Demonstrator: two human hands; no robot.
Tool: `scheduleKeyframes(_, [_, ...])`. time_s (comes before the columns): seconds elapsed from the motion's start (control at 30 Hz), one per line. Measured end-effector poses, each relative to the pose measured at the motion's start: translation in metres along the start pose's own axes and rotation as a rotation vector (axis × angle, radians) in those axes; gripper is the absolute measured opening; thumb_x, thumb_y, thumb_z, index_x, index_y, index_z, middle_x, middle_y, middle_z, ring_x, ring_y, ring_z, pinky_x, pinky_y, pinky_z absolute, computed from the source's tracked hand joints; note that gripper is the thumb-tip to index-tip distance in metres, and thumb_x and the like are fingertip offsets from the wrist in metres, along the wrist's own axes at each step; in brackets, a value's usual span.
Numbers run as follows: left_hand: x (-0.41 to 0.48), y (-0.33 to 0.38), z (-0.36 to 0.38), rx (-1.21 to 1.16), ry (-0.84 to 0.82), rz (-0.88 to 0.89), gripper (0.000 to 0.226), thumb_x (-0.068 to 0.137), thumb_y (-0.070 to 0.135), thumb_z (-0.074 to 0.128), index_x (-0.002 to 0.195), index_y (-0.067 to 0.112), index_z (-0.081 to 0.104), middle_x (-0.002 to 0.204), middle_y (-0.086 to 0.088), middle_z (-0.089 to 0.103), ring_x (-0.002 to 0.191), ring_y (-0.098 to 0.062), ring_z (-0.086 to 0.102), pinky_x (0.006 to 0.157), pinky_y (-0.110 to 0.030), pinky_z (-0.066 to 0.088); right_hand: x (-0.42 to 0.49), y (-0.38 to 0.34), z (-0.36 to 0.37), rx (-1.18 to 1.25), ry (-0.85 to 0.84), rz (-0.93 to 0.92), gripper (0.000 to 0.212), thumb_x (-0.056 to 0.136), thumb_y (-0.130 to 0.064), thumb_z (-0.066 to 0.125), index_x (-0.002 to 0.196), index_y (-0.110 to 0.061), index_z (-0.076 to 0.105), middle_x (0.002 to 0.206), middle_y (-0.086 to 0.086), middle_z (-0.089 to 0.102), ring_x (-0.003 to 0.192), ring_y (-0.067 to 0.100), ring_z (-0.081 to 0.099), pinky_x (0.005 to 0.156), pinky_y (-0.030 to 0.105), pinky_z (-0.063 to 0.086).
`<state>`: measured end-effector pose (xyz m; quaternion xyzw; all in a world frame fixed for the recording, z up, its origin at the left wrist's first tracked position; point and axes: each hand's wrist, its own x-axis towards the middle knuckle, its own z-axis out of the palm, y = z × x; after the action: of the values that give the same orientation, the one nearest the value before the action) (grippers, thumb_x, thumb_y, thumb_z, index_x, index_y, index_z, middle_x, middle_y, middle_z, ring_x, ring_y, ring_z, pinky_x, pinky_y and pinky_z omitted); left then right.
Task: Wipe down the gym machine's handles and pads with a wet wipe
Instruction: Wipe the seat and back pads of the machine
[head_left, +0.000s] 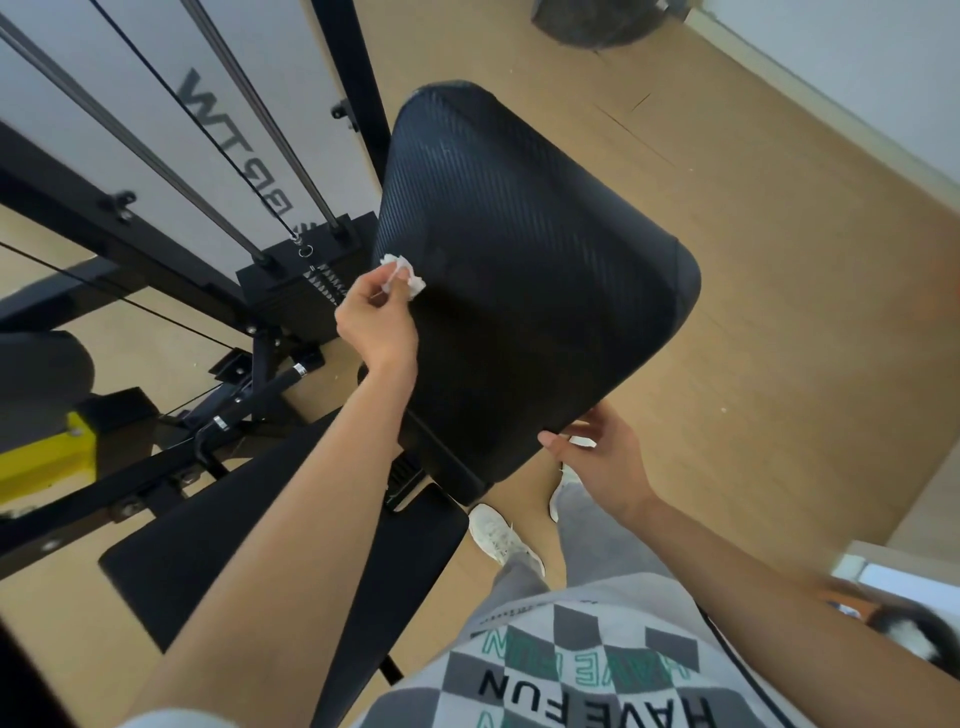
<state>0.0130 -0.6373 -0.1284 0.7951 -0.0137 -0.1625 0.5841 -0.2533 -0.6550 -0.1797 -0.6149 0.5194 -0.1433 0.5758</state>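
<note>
A large black ribbed back pad (524, 270) of the gym machine fills the middle of the view. My left hand (376, 325) pinches a crumpled white wet wipe (402, 274) against the pad's left edge. At the pad's lower right corner, my right hand (597, 460) has its fingers straight and touching the underside. Below the back pad lies the black seat pad (249, 551). A black handle bar with silver rings (249, 405) sticks out at the left.
The black frame, steel guide rods (156, 156), cables and weight stack (306, 291) stand at the left, with a yellow part (47, 457) at the far left. Wooden floor (779, 312) spreads to the right. My white shoes (501, 535) stand beside the seat. A dark object lies at the top.
</note>
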Motion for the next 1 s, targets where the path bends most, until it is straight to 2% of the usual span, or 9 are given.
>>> scheduleKeyframes(0.13, [-0.047, -0.014, 0.004, -0.024, -0.119, 0.071, 0.010, 0.092, 0.020, 0.076, 0.102, 0.020, 0.078, 0.096, 0.007, 0.076, 0.091, -0.001, 0.071, 0.091, -0.026, 0.058, 0.000, 0.001, 0.000, 0.006, 0.000, 0.000, 0.049, 0.084, -0.032, 0.082, 0.128, -0.026, 0.061, 0.111, -0.019, 0.070, 0.096, 0.001, 0.068, 0.070, 0.010, 0.055])
scheduleKeyframes(0.23, [-0.095, -0.021, 0.000, 0.031, -0.269, 0.229, 0.013, 0.091, 0.019, 0.077, 0.100, 0.029, 0.074, 0.097, 0.005, 0.074, 0.091, -0.008, 0.071, 0.081, -0.021, 0.056, 0.001, 0.002, 0.000, 0.011, -0.016, -0.001, 0.051, 0.083, -0.031, 0.083, 0.129, -0.028, 0.060, 0.113, -0.020, 0.069, 0.098, 0.005, 0.069, 0.074, 0.013, 0.057])
scheduleKeyframes(0.33, [-0.089, -0.013, 0.004, 0.055, -0.277, 0.328, 0.011, 0.092, 0.020, 0.076, 0.101, 0.026, 0.074, 0.097, 0.006, 0.072, 0.091, -0.008, 0.069, 0.079, -0.019, 0.054, 0.002, 0.002, -0.001, -0.006, -0.022, -0.001, 0.054, 0.083, -0.033, 0.083, 0.131, -0.028, 0.060, 0.113, -0.022, 0.069, 0.098, 0.003, 0.069, 0.079, 0.018, 0.059])
scheduleKeyframes(0.5, [-0.005, 0.015, 0.014, 0.037, -0.079, 0.202, 0.016, 0.093, 0.028, 0.074, 0.108, 0.024, 0.076, 0.103, 0.010, 0.076, 0.097, -0.001, 0.070, 0.094, -0.027, 0.056, 0.003, 0.003, -0.001, -0.030, -0.024, -0.007, 0.055, 0.083, -0.035, 0.082, 0.132, -0.026, 0.059, 0.114, -0.019, 0.069, 0.097, 0.006, 0.070, 0.083, 0.022, 0.060])
scheduleKeyframes(0.67, [0.031, -0.001, 0.002, 0.135, -0.008, 0.118, 0.023, 0.097, 0.028, 0.069, 0.119, 0.024, 0.074, 0.110, 0.012, 0.070, 0.098, 0.001, 0.066, 0.092, -0.021, 0.053, 0.004, 0.003, -0.002, -0.026, -0.027, -0.015, 0.057, 0.082, -0.038, 0.083, 0.132, -0.028, 0.059, 0.113, -0.020, 0.069, 0.098, 0.006, 0.070, 0.084, 0.025, 0.060])
scheduleKeyframes(0.8, [-0.003, -0.051, -0.014, 0.134, -0.003, -0.083, 0.018, 0.095, 0.028, 0.071, 0.113, 0.026, 0.074, 0.106, 0.014, 0.070, 0.101, -0.001, 0.066, 0.102, -0.032, 0.053, 0.003, 0.003, -0.003, -0.019, -0.018, -0.028, 0.058, 0.082, -0.038, 0.083, 0.133, -0.029, 0.058, 0.112, -0.023, 0.069, 0.098, 0.003, 0.069, 0.079, 0.020, 0.060])
scheduleKeyframes(0.87, [-0.038, -0.073, -0.019, 0.138, -0.021, -0.130, 0.014, 0.094, 0.027, 0.073, 0.107, 0.022, 0.076, 0.100, 0.010, 0.072, 0.098, -0.005, 0.068, 0.101, -0.038, 0.055, 0.003, 0.003, -0.003, -0.029, -0.008, -0.033, 0.057, 0.082, -0.038, 0.084, 0.133, -0.029, 0.059, 0.111, -0.023, 0.069, 0.097, 0.002, 0.069, 0.076, 0.017, 0.058])
scheduleKeyframes(0.93, [-0.080, -0.088, -0.019, 0.147, -0.103, -0.143, 0.011, 0.094, 0.025, 0.073, 0.104, 0.021, 0.075, 0.099, 0.007, 0.074, 0.096, -0.006, 0.070, 0.096, -0.034, 0.057, 0.003, 0.003, -0.003, -0.043, -0.008, -0.033, 0.056, 0.081, -0.037, 0.084, 0.131, -0.028, 0.060, 0.111, -0.022, 0.069, 0.097, 0.001, 0.068, 0.075, 0.016, 0.058])
scheduleKeyframes(1.0, [-0.116, -0.093, -0.019, 0.122, -0.208, -0.151, 0.010, 0.093, 0.023, 0.074, 0.103, 0.021, 0.075, 0.099, 0.006, 0.075, 0.095, -0.005, 0.071, 0.088, -0.025, 0.058, 0.004, 0.003, -0.003, -0.052, -0.011, -0.036, 0.054, 0.080, -0.037, 0.085, 0.127, -0.028, 0.062, 0.111, -0.020, 0.070, 0.098, 0.001, 0.069, 0.077, 0.017, 0.058])
